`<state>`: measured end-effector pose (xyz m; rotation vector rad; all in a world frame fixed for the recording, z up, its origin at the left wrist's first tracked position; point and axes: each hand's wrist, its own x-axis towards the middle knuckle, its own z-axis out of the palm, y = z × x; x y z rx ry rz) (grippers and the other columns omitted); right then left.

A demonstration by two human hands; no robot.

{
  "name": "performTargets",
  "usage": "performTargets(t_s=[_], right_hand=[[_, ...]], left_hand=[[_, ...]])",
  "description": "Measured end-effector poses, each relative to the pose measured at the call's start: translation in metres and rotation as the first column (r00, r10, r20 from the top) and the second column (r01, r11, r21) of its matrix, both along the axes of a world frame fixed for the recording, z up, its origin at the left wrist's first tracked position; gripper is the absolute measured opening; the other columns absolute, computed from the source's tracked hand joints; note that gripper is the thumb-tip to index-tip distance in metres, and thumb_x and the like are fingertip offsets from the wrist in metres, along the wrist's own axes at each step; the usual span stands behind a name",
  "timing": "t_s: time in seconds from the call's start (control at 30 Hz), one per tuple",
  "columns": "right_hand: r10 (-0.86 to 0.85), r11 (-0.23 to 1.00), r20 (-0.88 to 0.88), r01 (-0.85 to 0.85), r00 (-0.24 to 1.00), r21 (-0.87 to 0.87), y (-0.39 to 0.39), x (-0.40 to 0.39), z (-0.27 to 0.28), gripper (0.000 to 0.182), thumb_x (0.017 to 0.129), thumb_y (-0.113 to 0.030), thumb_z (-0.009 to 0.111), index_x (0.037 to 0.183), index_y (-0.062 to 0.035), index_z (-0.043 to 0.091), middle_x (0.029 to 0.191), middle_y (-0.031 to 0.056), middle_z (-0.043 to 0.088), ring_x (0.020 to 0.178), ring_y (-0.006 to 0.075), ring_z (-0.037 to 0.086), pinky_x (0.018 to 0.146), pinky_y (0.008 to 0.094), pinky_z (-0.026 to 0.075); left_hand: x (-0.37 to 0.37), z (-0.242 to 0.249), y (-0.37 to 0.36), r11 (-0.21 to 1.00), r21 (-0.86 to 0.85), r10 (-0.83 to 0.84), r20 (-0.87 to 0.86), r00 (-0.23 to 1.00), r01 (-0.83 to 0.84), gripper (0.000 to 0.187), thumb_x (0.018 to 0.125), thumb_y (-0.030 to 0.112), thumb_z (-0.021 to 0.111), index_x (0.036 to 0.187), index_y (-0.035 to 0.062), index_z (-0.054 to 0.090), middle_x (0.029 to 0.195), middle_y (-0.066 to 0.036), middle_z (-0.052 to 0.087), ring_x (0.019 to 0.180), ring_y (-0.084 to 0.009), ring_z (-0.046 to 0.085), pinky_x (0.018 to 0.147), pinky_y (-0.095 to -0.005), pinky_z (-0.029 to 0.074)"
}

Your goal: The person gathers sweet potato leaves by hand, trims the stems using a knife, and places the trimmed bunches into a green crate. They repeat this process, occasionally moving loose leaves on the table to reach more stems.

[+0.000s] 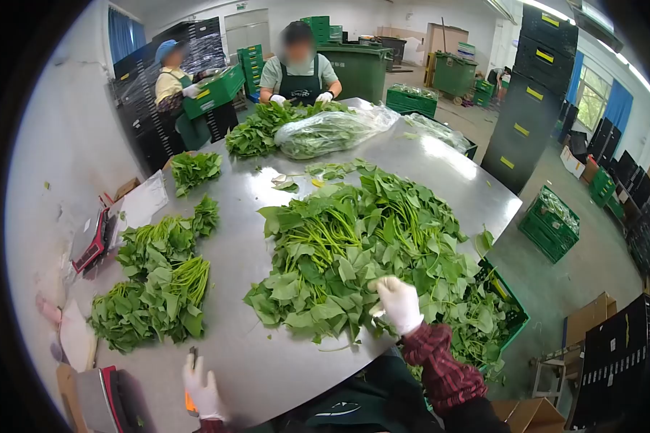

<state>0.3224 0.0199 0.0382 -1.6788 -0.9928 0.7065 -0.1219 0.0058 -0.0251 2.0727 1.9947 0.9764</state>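
Observation:
My left hand, in a white glove, is at the near left edge of the metal table. It is around a slim tool with an orange part; a dark tip shows above the fingers, and the palm hides the rest. My right hand, also gloved, is closed just above the near side of a big heap of leafy green stems. What its curled fingers hold, if anything, is hidden. Left of the heap lie several bunches of greens, their stems gathered together.
Across the table a co-worker handles more greens beside a clear plastic bag of greens. Another person carries a green crate. Scales stand by the left wall. A leaf-filled crate sits at my right.

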Motion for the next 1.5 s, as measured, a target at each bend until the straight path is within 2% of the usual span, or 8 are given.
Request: performTargets(t_s=[0.43, 0.67, 0.97, 1.13, 1.23, 1.27, 1.33, 1.5], right_hand=[[0.365, 0.931, 0.881, -0.144, 0.3, -0.336, 0.168, 0.032, 0.007, 0.02, 0.076, -0.02, 0.055, 0.074, -0.0035, 0.067, 0.077, 0.0181, 0.065, 0.075, 0.0337, 0.064, 0.067, 0.0421, 0.05], [0.18, 0.976, 0.403, -0.213, 0.897, 0.037, 0.114, 0.05, 0.07, 0.028, 0.081, -0.028, 0.057, 0.071, -0.0016, 0.06, 0.064, 0.017, 0.06, 0.06, 0.0301, 0.062, 0.057, 0.0375, 0.048], [0.2, 0.965, 0.929, -0.229, 0.311, -0.131, 0.157, 0.016, -0.004, 0.008, 0.08, -0.01, 0.05, 0.079, -0.0038, 0.056, 0.071, 0.0169, 0.062, 0.068, 0.0319, 0.064, 0.058, 0.0415, 0.05], [0.193, 0.97, 0.906, -0.211, 0.378, -0.118, 0.182, 0.021, -0.003, 0.01, 0.075, -0.01, 0.05, 0.073, -0.0048, 0.057, 0.073, 0.0189, 0.063, 0.067, 0.0335, 0.063, 0.058, 0.0435, 0.049], [-0.219, 0.885, 0.823, -0.249, 0.525, 0.394, 0.186, 0.051, 0.014, 0.008, 0.072, -0.009, 0.055, 0.066, -0.0044, 0.056, 0.058, 0.0135, 0.058, 0.046, 0.0298, 0.055, 0.047, 0.0406, 0.045], [-0.029, 0.91, 0.382, -0.134, 0.924, 0.393, 0.177, 0.061, 0.025, 0.01, 0.076, -0.01, 0.054, 0.069, -0.0043, 0.057, 0.056, 0.0092, 0.057, 0.043, 0.0222, 0.052, 0.042, 0.0344, 0.041], [0.147, 0.919, -0.375, 0.014, 0.915, 0.393, 0.123, 0.053, 0.085, 0.014, 0.083, -0.013, 0.054, 0.07, -0.0067, 0.056, 0.054, -0.0026, 0.049, 0.038, 0.0037, 0.039, 0.033, 0.0192, 0.026], [0.173, 0.914, -0.319, -0.031, 0.932, 0.405, 0.08, 0.036, 0.071, 0.013, 0.083, -0.012, 0.058, 0.075, -0.0015, 0.058, 0.063, 0.0011, 0.056, 0.041, 0.0062, 0.045, 0.036, 0.0202, 0.034]], left_hand=[[0.198, 0.024, -0.005, 0.654, 0.149, -0.755, 0.081, 0.65, 0.741, 0.025, 0.073, 0.004, 0.064, 0.097, 0.008, 0.064, 0.109, -0.009, 0.061, 0.102, -0.0284, 0.056, 0.087, -0.0367, 0.044], [0.185, 0.029, 0.014, 0.748, 0.106, -0.655, 0.272, 0.705, 0.655, 0.022, 0.075, 0.005, 0.062, 0.096, 0.0083, 0.066, 0.1, -0.008, 0.065, 0.093, -0.0254, 0.06, 0.08, -0.0342, 0.047], [0.232, 0.041, 0.018, 0.651, 0.215, -0.755, 0.285, 0.59, 0.728, 0.024, 0.076, 0.003, 0.061, 0.099, 0.008, 0.065, 0.101, -0.008, 0.064, 0.091, -0.0253, 0.06, 0.078, -0.0335, 0.048], [0.224, 0.03, -0.006, 0.629, 0.137, -0.755, 0.341, 0.56, 0.765, 0.025, 0.078, 0.002, 0.06, 0.102, 0.0057, 0.064, 0.101, -0.01, 0.064, 0.091, -0.026, 0.061, 0.081, -0.0331, 0.048], [0.209, 0.02, -0.012, 0.702, 0.095, -0.65, 0.49, 0.58, 0.706, 0.022, 0.077, 0.002, 0.061, 0.097, 0.0063, 0.067, 0.098, -0.01, 0.065, 0.089, -0.026, 0.062, 0.079, -0.0317, 0.049], [0.206, 0.016, -0.011, 0.734, 0.084, -0.615, 0.503, 0.608, 0.674, 0.021, 0.077, 0.001, 0.061, 0.097, 0.0055, 0.067, 0.097, -0.011, 0.066, 0.089, -0.0253, 0.063, 0.079, -0.0312, 0.049], [0.205, 0.015, -0.008, 0.775, 0.067, -0.556, 0.544, 0.628, 0.628, 0.022, 0.077, -0.002, 0.059, 0.096, 0.0042, 0.067, 0.095, -0.011, 0.066, 0.089, -0.0233, 0.063, 0.079, -0.0301, 0.049], [0.215, 0.024, 0.002, 0.783, 0.056, -0.524, 0.596, 0.608, 0.62, 0.02, 0.08, 0.0, 0.059, 0.098, 0.0042, 0.066, 0.094, -0.012, 0.066, 0.087, -0.0243, 0.063, 0.078, -0.0295, 0.049]])
